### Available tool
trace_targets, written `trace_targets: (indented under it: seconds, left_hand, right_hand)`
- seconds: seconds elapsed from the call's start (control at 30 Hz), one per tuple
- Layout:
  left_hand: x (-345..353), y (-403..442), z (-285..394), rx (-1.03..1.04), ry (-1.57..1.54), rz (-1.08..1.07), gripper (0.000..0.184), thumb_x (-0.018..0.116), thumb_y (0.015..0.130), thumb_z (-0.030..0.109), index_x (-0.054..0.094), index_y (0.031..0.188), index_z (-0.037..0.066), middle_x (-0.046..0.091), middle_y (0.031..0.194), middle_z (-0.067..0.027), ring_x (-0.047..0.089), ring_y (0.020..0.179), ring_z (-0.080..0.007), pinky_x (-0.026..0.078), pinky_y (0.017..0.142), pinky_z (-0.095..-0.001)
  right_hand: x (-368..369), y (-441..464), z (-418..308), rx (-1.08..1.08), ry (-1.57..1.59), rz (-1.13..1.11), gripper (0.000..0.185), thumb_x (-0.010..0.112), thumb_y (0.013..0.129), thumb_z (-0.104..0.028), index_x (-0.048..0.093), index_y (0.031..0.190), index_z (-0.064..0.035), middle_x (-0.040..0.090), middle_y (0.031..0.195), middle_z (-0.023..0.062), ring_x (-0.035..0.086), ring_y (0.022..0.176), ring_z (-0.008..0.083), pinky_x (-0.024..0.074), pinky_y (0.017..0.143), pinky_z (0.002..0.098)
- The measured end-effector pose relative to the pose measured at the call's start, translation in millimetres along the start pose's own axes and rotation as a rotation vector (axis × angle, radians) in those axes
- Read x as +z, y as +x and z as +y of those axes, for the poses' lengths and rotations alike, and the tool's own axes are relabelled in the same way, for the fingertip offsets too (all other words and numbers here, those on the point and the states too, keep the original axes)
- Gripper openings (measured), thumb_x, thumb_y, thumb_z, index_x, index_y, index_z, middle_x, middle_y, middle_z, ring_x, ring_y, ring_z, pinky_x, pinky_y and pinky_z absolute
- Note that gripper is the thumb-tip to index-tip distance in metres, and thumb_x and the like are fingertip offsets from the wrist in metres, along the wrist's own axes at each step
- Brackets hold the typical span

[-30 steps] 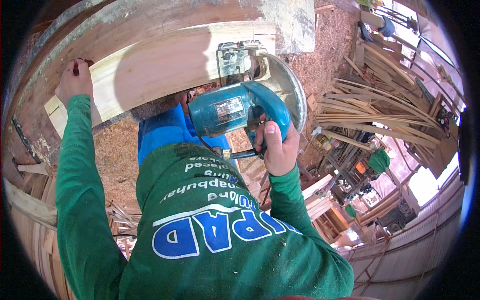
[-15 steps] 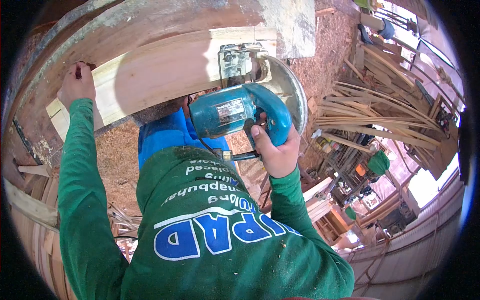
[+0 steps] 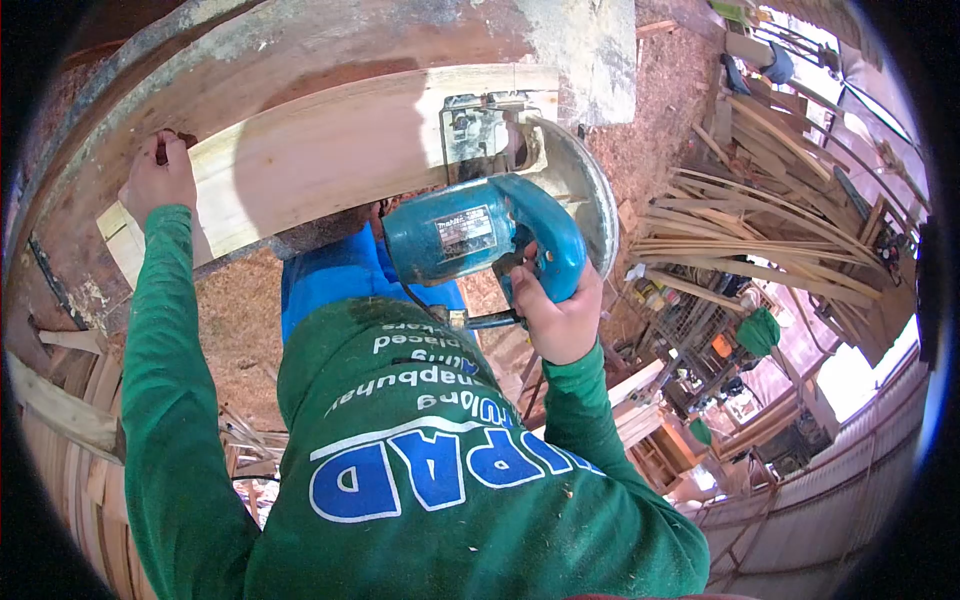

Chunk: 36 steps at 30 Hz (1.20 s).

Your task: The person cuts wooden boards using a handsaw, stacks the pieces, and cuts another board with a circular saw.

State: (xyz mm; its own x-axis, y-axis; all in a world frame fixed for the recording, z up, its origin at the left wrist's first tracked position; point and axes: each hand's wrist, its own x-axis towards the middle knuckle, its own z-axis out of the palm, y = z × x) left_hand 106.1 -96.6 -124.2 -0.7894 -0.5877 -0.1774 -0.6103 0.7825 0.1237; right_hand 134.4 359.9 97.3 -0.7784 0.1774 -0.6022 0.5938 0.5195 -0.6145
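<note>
My right hand (image 3: pixel 563 312) is wrapped round the rear handle of a teal circular saw (image 3: pixel 450 235). The saw's metal base (image 3: pixel 478 135) rests on a pale wooden board (image 3: pixel 325 150), near its right end. A rounded guard (image 3: pixel 585 185) hides the blade. My left hand (image 3: pixel 163 182) lies over the board's left part with its fingers curled closed. A small dark reddish-brown bit shows at the fingertips; I cannot make out what it is or whether it is gripped.
The board lies on a worn, paint-stained workbench (image 3: pixel 480 35). Sawdust covers the ground (image 3: pixel 235 330) below. Wood strips (image 3: pixel 760 245) are piled at the right. More planks (image 3: pixel 85 490) stand at the lower left. A power cord (image 3: pixel 495 320) runs from the saw close to my body.
The whole view has shifted slightly. The saw, the board and my left hand keep nearly the same places relative to each other; my right thumb sits a little lower on the handle.
</note>
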Motion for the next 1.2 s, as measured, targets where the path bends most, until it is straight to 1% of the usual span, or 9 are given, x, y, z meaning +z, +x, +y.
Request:
trace_targets:
  seconds: [0.03,0.43,0.63,0.73,0.83,0.93,1.03,1.13,1.2]
  left_hand:
    - [0.6,-0.6,0.5,0.022,0.007,0.049,0.037,0.055,0.095,0.045,0.076,0.109,0.018,0.077,0.106,-0.0124,0.072,0.101,-0.0327,0.049,0.092,-0.0438]
    - [-13.3,-4.2,12.4,-0.017,-0.049,-0.019,0.037,0.052,0.098,0.043,0.076,0.107,0.017,0.077,0.105,-0.0124,0.072,0.100,-0.0333,0.052,0.090,-0.0432]
    - [-5.3,-2.0,4.8,-0.023,-0.034,-0.014,0.041,0.052,0.097,0.045,0.075,0.114,0.016,0.076,0.112,-0.0135,0.071,0.105,-0.0343,0.051,0.092,-0.0421]
    - [0.0,3.3,-3.0,-0.065,-0.019,-0.073,0.048,0.052,0.097,0.052,0.074,0.124,0.019,0.075,0.119,-0.0180,0.070,0.111,-0.0368,0.050,0.100,-0.0434]
    - [3.3,1.8,-7.3,-0.038,-0.028,-0.040,0.048,0.052,0.097,0.053,0.075,0.122,0.019,0.075,0.118,-0.0183,0.070,0.110,-0.0374,0.051,0.099,-0.0448]
    - [-1.7,0.4,-2.0,-0.073,-0.075,-0.080,0.047,0.052,0.097,0.051,0.075,0.119,0.017,0.075,0.116,-0.0191,0.070,0.109,-0.0386,0.051,0.097,-0.0466]
    - [-2.2,-0.8,-3.5,-0.027,0.004,-0.064,0.045,0.052,0.098,0.049,0.075,0.118,0.016,0.075,0.115,-0.0195,0.070,0.108,-0.0394,0.051,0.096,-0.0476]
    - [-0.6,-2.5,-5.5,-0.050,-0.082,-0.067,0.043,0.053,0.098,0.047,0.074,0.117,0.015,0.075,0.114,-0.0192,0.070,0.107,-0.0395,0.052,0.094,-0.0470]
    - [1.8,-4.9,-4.6,-0.039,-0.080,-0.031,0.038,0.053,0.098,0.043,0.075,0.111,0.014,0.076,0.109,-0.0141,0.071,0.102,-0.0340,0.048,0.093,-0.0441]
  right_hand:
    - [-0.2,0.5,0.1,-0.009,-0.007,0.002,0.029,0.076,0.082,-0.008,0.066,0.109,-0.0010,0.071,0.092,0.0105,0.068,0.082,0.0203,0.0542,0.078,0.0347]
    - [3.4,7.0,-8.1,-0.026,0.033,0.016,0.026,0.075,0.082,-0.006,0.066,0.106,-0.0003,0.070,0.088,0.0102,0.066,0.079,0.0182,0.0536,0.075,0.0328]
    - [4.8,11.3,-15.5,-0.021,0.024,0.021,0.027,0.074,0.081,-0.005,0.066,0.106,0.0001,0.070,0.089,0.0101,0.066,0.079,0.0173,0.0539,0.076,0.0324]
    - [4.8,13.2,-21.5,-0.026,0.014,0.018,0.027,0.074,0.080,-0.004,0.066,0.106,-0.0001,0.071,0.090,0.0103,0.066,0.079,0.0174,0.0541,0.077,0.0325]
    - [6.5,14.9,-22.6,-0.027,0.014,0.027,0.026,0.073,0.080,-0.004,0.067,0.106,-0.0003,0.071,0.090,0.0103,0.067,0.080,0.0175,0.0542,0.076,0.0327]
    - [6.4,16.5,-24.2,-0.035,-0.003,0.034,0.026,0.074,0.081,-0.005,0.067,0.106,-0.0004,0.071,0.090,0.0104,0.067,0.079,0.0173,0.0543,0.076,0.0327]
    - [6.0,17.2,-28.2,-0.052,-0.011,0.030,0.026,0.074,0.081,-0.005,0.067,0.106,-0.0003,0.071,0.090,0.0105,0.066,0.079,0.0171,0.0542,0.076,0.0326]
    - [6.7,19.4,-31.1,-0.056,-0.015,0.031,0.026,0.074,0.081,-0.005,0.067,0.106,-0.0003,0.071,0.090,0.0105,0.066,0.078,0.0170,0.0541,0.076,0.0322]
    - [7.8,20.3,-32.5,-0.048,-0.017,0.038,0.026,0.074,0.081,-0.006,0.067,0.106,-0.0004,0.071,0.089,0.0104,0.066,0.078,0.0168,0.0538,0.075,0.0320]
